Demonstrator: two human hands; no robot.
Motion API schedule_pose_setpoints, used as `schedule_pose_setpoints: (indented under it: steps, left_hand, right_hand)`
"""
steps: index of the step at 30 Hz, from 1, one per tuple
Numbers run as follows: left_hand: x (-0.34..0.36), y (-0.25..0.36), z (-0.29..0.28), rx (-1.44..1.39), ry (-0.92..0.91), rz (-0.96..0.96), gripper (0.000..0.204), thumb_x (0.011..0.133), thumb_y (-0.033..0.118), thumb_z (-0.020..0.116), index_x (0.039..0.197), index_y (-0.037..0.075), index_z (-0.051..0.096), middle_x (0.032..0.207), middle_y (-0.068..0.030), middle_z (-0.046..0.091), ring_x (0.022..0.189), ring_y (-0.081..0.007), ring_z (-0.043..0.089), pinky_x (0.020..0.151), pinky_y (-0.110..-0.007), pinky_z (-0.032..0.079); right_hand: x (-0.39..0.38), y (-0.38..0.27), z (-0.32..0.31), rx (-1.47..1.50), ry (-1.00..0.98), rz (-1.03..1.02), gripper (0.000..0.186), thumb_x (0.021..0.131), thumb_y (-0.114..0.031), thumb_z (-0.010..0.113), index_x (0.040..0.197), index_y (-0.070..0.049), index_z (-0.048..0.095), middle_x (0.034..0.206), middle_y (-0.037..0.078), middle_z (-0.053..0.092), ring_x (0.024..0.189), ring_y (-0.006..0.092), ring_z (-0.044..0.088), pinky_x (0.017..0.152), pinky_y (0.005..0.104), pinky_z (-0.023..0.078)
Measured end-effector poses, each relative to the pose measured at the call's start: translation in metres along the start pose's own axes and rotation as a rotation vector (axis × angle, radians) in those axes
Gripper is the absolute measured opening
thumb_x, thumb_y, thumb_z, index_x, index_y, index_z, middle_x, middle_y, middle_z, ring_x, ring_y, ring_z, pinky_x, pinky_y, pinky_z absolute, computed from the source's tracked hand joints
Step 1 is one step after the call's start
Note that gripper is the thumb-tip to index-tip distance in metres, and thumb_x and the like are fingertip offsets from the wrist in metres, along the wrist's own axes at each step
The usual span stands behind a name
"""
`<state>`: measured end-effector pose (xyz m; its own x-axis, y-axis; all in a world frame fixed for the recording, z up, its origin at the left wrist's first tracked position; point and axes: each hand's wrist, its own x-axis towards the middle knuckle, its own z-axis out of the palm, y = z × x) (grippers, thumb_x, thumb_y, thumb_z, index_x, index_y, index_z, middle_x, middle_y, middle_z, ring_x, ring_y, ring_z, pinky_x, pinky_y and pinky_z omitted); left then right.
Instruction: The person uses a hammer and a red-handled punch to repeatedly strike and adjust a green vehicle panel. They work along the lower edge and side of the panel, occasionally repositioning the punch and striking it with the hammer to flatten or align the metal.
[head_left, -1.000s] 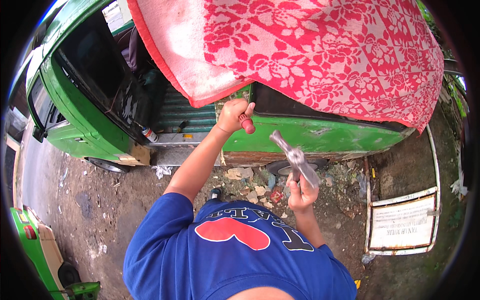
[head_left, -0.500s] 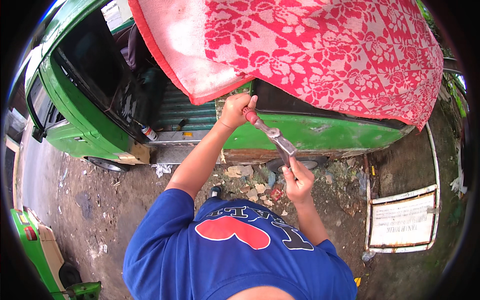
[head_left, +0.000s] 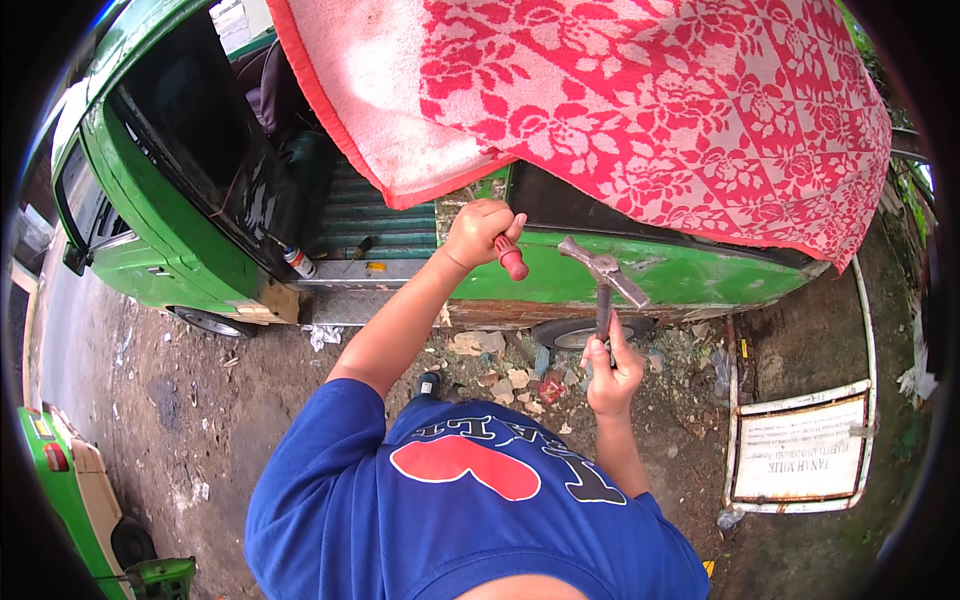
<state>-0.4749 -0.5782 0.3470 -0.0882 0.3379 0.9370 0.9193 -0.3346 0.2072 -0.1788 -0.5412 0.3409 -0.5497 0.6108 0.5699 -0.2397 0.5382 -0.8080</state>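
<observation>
1. Gripping a red-handled tool [head_left: 512, 260], the left hand [head_left: 476, 235] sat just behind its rounded butt; a misaimed blow could have caught the thumb.
2. Closed around the hammer's [head_left: 604, 268] dark shaft, the right hand [head_left: 613, 378] might have let the head twist if its grasp was loose, glancing off sideways.
3. The hammer's grey head looked dull, apart from the tool's ridged handle, both before the green van [head_left: 700, 285]; the tool's tip contact couldn't be told.

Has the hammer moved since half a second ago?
Yes, rightward: judged by the green vehicle's rear wheel, the hammer has swung away from the red tool handle.
</observation>
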Motion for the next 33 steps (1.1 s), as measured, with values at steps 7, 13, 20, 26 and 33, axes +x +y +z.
schedule_pose_setpoints:
  steps: [7, 13, 20, 26, 33]
  left_hand:
    - [-0.015, -0.007, -0.003, 0.062, -0.017, -0.014, 0.036, 0.079, 0.008, 0.071, 0.058, 0.007, 0.041, 0.055, -0.0086, 0.045, 0.050, -0.0297, 0.050, 0.049, -0.041, 0.043]
    - [-0.016, -0.008, -0.007, 0.041, 0.006, -0.002, 0.036, 0.078, 0.008, 0.071, 0.058, 0.007, 0.041, 0.056, -0.0086, 0.046, 0.050, -0.0298, 0.050, 0.050, -0.041, 0.043]
    - [-0.019, -0.012, -0.010, 0.022, -0.013, -0.024, 0.037, 0.081, 0.010, 0.070, 0.059, 0.007, 0.041, 0.055, -0.0095, 0.045, 0.050, -0.0312, 0.050, 0.050, -0.043, 0.043]
    - [-0.017, -0.013, -0.008, 0.068, -0.025, -0.055, 0.039, 0.085, 0.013, 0.068, 0.058, 0.007, 0.041, 0.054, -0.0101, 0.045, 0.049, -0.0321, 0.049, 0.049, -0.043, 0.042]
    - [-0.006, -0.006, -0.003, 0.026, -0.008, -0.074, 0.039, 0.086, 0.010, 0.068, 0.061, 0.004, 0.039, 0.056, -0.0120, 0.042, 0.048, -0.0327, 0.046, 0.047, -0.042, 0.037]
  right_hand:
    - [0.003, -0.004, 0.006, 0.003, -0.013, 0.038, 0.045, 0.090, 0.002, 0.062, 0.135, -0.001, 0.055, 0.078, 0.002, 0.061, 0.059, 0.0070, 0.052, 0.054, 0.0231, 0.044]
    - [0.003, 0.000, 0.008, 0.017, -0.024, 0.061, 0.045, 0.090, 0.001, 0.063, 0.134, 0.000, 0.055, 0.079, 0.002, 0.062, 0.060, 0.0065, 0.051, 0.055, 0.0229, 0.044]
    - [0.003, -0.001, 0.010, -0.058, -0.066, 0.075, 0.045, 0.089, 0.000, 0.065, 0.133, 0.000, 0.056, 0.081, 0.005, 0.065, 0.062, 0.0078, 0.053, 0.057, 0.0243, 0.046]
    - [-0.013, 0.002, 0.012, -0.116, -0.088, -0.188, 0.043, 0.085, 0.001, 0.068, 0.128, 0.000, 0.061, 0.086, 0.012, 0.067, 0.065, 0.0168, 0.061, 0.060, 0.0285, 0.048]
    - [0.000, -0.027, 0.027, -0.298, -0.172, -0.181, 0.026, 0.083, 0.001, 0.067, 0.108, 0.001, 0.067, 0.079, 0.014, 0.064, 0.060, 0.0229, 0.059, 0.055, 0.0311, 0.047]
